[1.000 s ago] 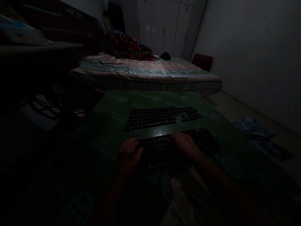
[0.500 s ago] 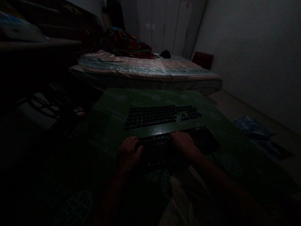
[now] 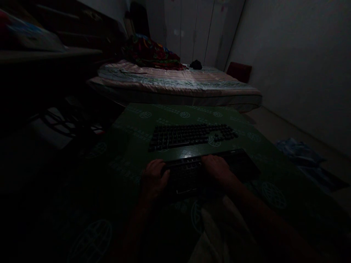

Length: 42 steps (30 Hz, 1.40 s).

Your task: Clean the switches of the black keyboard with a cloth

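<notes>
A dark keyboard base point(image 3: 241, 162) lies on the green board, apparently stripped of its keycaps. Its left end is held by my left hand point(image 3: 155, 177), the thumb on top and the fingers at the far edge. My right hand point(image 3: 216, 168) is closed and pressed down over the middle of the base; whatever its fingers hold is hidden in the dark. Beyond the base, loose black keycaps point(image 3: 181, 135) are laid out in keyboard order. A pale cloth point(image 3: 214, 230) is bunched below my right forearm.
The green printed board point(image 3: 131, 135) forms the work surface. Behind it stands a bed point(image 3: 192, 82) with a red patterned blanket point(image 3: 156, 54). A shelf point(image 3: 79, 52) is at the left, and crumpled fabric point(image 3: 298, 151) lies on the floor at the right. The room is very dim.
The view has shifted slightly, so everything appears a little further right. Both hands stay at the same places on the keyboard base, with barely any visible movement.
</notes>
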{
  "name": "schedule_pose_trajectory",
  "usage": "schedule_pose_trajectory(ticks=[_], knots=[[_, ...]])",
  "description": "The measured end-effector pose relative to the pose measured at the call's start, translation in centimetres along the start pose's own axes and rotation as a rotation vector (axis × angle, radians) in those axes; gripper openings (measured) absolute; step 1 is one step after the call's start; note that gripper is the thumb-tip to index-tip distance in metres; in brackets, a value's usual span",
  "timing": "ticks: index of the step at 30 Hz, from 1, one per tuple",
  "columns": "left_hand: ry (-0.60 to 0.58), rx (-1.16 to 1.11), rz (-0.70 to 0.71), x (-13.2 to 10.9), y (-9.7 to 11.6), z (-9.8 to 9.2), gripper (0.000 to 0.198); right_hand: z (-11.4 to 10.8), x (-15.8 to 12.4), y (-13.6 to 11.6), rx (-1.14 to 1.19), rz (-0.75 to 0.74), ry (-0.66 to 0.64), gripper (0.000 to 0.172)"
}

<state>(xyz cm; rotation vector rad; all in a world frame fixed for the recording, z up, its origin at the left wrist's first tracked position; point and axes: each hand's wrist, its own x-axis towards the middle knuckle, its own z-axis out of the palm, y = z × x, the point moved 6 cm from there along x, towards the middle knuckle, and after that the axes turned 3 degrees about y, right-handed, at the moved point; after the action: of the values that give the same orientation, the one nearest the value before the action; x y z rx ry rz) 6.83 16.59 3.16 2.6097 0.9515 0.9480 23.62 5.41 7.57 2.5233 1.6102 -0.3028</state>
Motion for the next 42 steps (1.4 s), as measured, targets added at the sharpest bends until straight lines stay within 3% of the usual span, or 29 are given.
schedule_pose_trajectory(ticks=[7,12,19,26,30,33,42], knots=[[-0.002,0.004,0.002,0.0,-0.1,0.1,0.022,-0.4,-0.3,-0.2,0.005,-0.017,0.039,0.031],[0.000,0.002,-0.002,0.0,0.0,0.0,0.023,-0.3,-1.1,1.1,0.031,0.025,-0.032,0.029],[0.013,-0.005,0.012,0.1,-0.5,0.1,0.023,-0.1,-2.7,2.8,0.086,0.073,0.017,0.029],[0.022,0.004,0.025,0.2,-0.7,-0.1,0.022,2.3,-7.0,8.7,0.144,0.197,-0.037,0.027],[0.018,0.034,0.020,0.4,-0.7,-0.3,0.022,2.7,-9.0,11.3,0.216,0.240,0.004,0.023],[0.012,0.046,0.018,0.6,-0.7,-0.4,0.023,3.0,-9.2,11.0,0.254,0.208,0.035,0.022],[-0.031,0.083,-0.002,1.0,-0.2,-0.7,0.027,3.6,-7.0,6.0,0.249,0.006,-0.004,0.021]])
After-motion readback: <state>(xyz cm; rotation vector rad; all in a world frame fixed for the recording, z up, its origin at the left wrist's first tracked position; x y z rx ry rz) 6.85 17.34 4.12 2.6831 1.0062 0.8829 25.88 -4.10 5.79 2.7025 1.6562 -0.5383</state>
